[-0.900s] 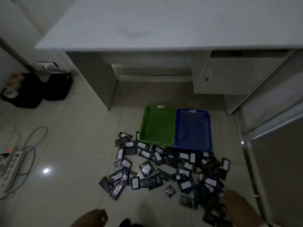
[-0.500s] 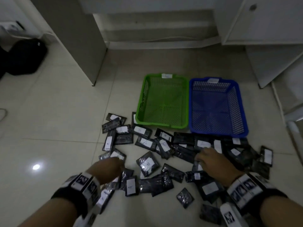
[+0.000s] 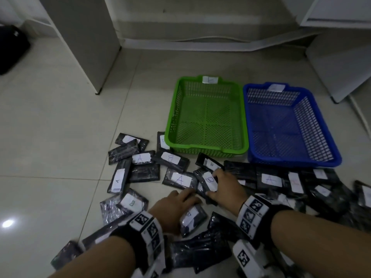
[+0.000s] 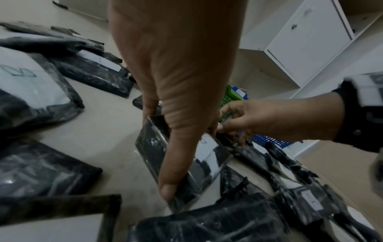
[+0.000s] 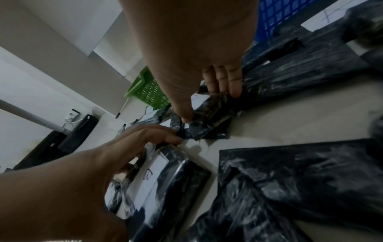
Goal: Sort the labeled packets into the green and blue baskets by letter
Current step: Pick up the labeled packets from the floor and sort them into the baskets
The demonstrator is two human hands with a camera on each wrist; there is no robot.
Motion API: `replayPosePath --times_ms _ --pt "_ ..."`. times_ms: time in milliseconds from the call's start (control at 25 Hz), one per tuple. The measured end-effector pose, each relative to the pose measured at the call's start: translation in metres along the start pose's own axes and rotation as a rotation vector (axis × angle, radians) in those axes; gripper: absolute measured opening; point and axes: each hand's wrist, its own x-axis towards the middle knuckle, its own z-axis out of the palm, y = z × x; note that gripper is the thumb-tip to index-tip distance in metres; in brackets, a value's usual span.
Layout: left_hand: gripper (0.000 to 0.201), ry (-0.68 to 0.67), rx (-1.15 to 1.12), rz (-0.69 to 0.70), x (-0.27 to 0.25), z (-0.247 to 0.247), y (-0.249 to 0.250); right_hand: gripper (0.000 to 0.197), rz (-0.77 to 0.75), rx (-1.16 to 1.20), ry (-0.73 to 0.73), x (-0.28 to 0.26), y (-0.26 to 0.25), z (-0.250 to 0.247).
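Several black packets with white A or B labels lie scattered on the tiled floor in front of two baskets. The green basket (image 3: 206,147) and the blue basket (image 3: 294,159) stand side by side, with nothing inside them. My left hand (image 3: 181,203) (image 4: 182,155) grips one packet (image 3: 193,219) (image 4: 209,157) by its edges, thumb along its near side. Its label looks like a B. My right hand (image 3: 215,184) (image 5: 205,104) pinches a B-labelled packet (image 3: 208,178) (image 5: 213,114) between thumb and fingers. Both packets are still low over the pile.
A white desk panel (image 3: 90,47) stands at the back left and a white cabinet (image 3: 341,67) at the back right. A black bag (image 3: 10,51) lies far left. A cable (image 3: 200,40) runs along the wall. Bare tiles spread to the left of the pile.
The view has dropped closer to the floor. My left hand moved right to the pile's middle and took a packet. My right hand shifted left and pinched the B packet.
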Motion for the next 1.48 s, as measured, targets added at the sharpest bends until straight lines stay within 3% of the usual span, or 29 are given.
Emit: replayPosePath --times_ms 120,280,440,560,680,800,960,1120,1240,1280,1360,1440,1480 --pt "0.094 0.065 -0.018 0.015 -0.005 0.002 -0.006 0.074 -0.004 0.004 -0.083 -0.006 -0.009 -0.018" --pt "0.091 0.232 -0.183 0.006 -0.028 -0.005 -0.031 0.078 -0.158 -0.029 -0.211 -0.019 -0.02 -0.062" --pt "0.091 0.461 -0.37 -0.081 -0.026 -0.037 -0.044 0.053 -0.278 0.186 0.067 0.011 -0.043 -0.1" --pt "0.096 0.566 -0.344 -0.062 -0.009 -0.091 -0.048 0.039 -0.177 0.276 0.257 0.049 -0.041 -0.12" --pt "0.097 0.669 -0.303 -0.087 0.029 -0.141 -0.055 0.035 -0.085 0.231 0.283 0.078 -0.023 -0.119" --pt "0.098 0.684 -0.306 -0.209 0.074 -0.157 -0.058 0.039 -0.074 0.091 0.191 0.101 -0.006 -0.107" --pt "0.098 0.664 -0.263 -0.321 0.119 -0.136 -0.058 0.047 -0.094 -0.046 0.061 0.12 0.009 -0.096" --pt "0.095 0.59 -0.191 -0.358 0.136 -0.113 -0.072 0.044 -0.127 -0.395 0.034 0.123 0.013 -0.082" --pt "0.088 0.49 -0.145 -0.382 0.14 -0.111 -0.08 0.038 -0.121 -0.403 0.027 0.12 0.015 -0.079" --pt "0.083 0.461 -0.162 -0.382 0.139 -0.112 -0.08 0.037 -0.151 -0.355 0.056 0.116 0.015 -0.078" --pt "0.059 0.505 -0.193 -0.331 0.131 -0.108 -0.077 0.034 -0.282 -0.185 0.27 0.099 0.014 -0.071" --pt "0.031 0.735 -0.17 -0.208 0.113 -0.091 -0.071 0.028 -0.45 0.007 0.518 0.069 0.009 -0.061" --pt "0.022 0.858 -0.125 -0.142 0.1 -0.078 -0.068 0.023 -0.53 0.068 0.537 0.053 0.007 -0.053"
